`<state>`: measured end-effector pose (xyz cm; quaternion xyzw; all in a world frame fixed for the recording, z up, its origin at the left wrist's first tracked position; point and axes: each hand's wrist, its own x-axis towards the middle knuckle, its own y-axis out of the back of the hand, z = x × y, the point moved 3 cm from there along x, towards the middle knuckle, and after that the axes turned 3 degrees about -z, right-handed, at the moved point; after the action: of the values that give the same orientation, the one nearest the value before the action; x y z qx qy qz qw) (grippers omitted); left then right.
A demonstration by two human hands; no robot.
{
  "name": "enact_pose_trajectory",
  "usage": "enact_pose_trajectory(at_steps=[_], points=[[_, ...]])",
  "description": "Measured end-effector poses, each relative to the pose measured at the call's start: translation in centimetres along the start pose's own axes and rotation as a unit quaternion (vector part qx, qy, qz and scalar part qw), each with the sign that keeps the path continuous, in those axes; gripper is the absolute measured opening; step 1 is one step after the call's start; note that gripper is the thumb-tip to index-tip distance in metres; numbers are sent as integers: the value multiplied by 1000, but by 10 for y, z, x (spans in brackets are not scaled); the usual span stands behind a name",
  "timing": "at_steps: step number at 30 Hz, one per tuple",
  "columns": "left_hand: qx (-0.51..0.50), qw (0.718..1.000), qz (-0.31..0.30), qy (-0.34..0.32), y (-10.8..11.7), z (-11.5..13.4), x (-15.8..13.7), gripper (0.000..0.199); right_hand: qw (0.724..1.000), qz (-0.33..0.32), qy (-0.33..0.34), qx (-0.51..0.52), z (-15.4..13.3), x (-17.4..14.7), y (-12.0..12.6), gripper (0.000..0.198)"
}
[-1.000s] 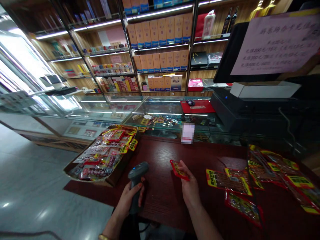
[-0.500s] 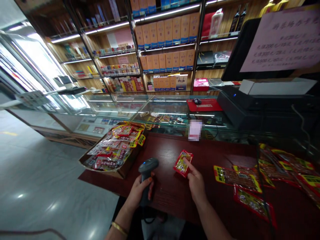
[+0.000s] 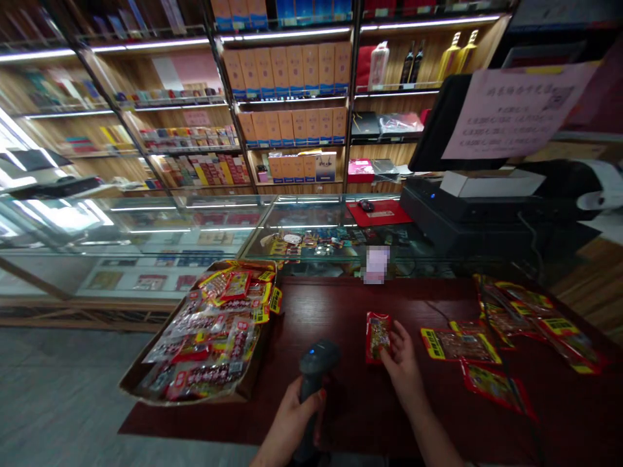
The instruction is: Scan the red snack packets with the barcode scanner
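Note:
My left hand (image 3: pixel 304 410) is wrapped round the handle of a dark grey barcode scanner (image 3: pixel 318 359), whose head shows a small blue light. To the right, my right hand (image 3: pixel 402 357) is at a small red-edged snack packet (image 3: pixel 378 337) on the dark brown table. The thumb lies over the packet's lower right corner and the other fingers curl at its right edge. More flat snack packets (image 3: pixel 460 345) with red and yellow trim lie to the right of this hand. One red-edged packet (image 3: pixel 494 387) is nearest to my right wrist.
A cardboard box (image 3: pixel 248 383) heaped with snack packets stands at the left. Behind the table runs a glass display counter (image 3: pixel 214 217) with a mouse (image 3: pixel 366 205) on a red mat. A monitor (image 3: pixel 438 123) bearing a paper sign stands at the right. A dark cable crosses the right-hand packets.
My right hand has gone from pointing a finger on the packet's face to gripping its right edge, and the packet has turned more upright. The camera view has swung right; the scanner stays in my left hand.

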<state>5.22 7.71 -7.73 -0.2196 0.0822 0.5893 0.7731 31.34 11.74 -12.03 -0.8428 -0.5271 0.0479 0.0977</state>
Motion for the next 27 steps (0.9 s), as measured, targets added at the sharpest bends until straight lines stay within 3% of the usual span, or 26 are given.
enact_pose_trajectory(at_steps=[6,10,17,23,27], points=[[-18,1000,-24,5,11,-14,4,71,998,-27,5,-53,3,1,5,53],[-12,999,-31,16,11,-10,-3,73,998,-19,-6,-63,-1,1,9,58],[15,999,4,-40,9,3,-26,56,997,-45,8,54,-6,3,2,77],[47,995,41,-76,-7,10,-52,42,994,25,-33,102,-7,8,3,59],[104,990,45,-82,-25,23,-77,35,991,-5,-51,128,-15,6,1,59]])
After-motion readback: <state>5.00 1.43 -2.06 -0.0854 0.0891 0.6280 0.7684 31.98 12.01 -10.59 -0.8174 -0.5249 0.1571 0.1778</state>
